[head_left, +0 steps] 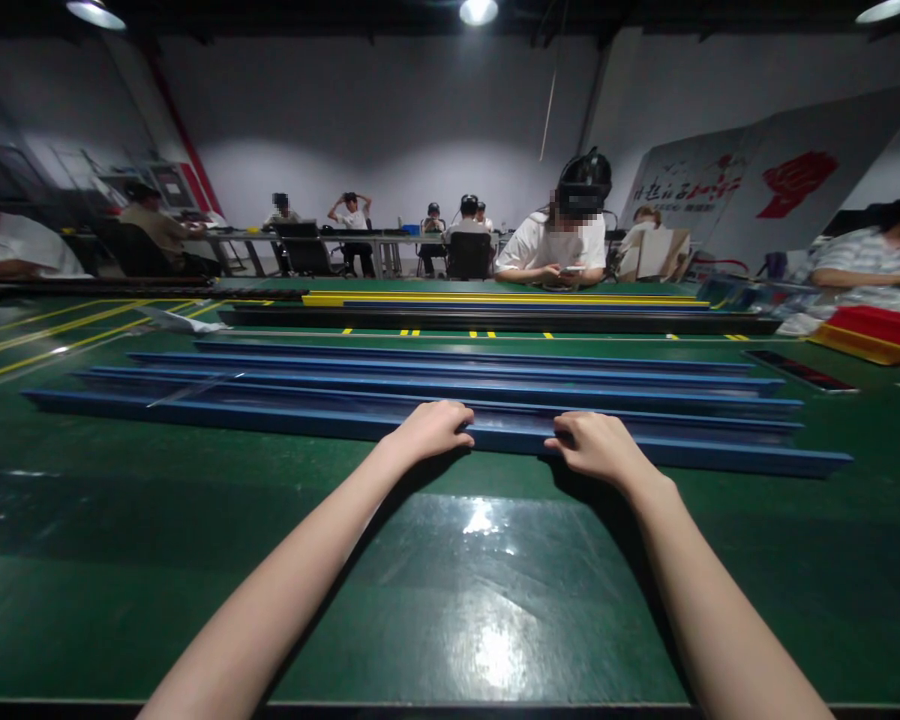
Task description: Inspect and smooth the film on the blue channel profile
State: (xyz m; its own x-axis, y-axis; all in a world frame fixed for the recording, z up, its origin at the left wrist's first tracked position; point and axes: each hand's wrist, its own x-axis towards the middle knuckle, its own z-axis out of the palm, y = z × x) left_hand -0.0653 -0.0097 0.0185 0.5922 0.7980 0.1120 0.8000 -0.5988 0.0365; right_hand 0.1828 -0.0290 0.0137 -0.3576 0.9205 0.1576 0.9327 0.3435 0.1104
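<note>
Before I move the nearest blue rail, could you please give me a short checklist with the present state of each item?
1. Left hand on the nearest blue rail: ok, it grips the near side.
2. Right hand on the same rail: ok, it grips farther right.
3. Firmness of both grips: cannot tell from one view.
4. Nothing lying across the rail: cannot tell; something thin and clear seems to cross near its left end.
5. Phone away from that rail: ok, not touching it.
6. Red bin away from that rail: ok, farther back.
</note>
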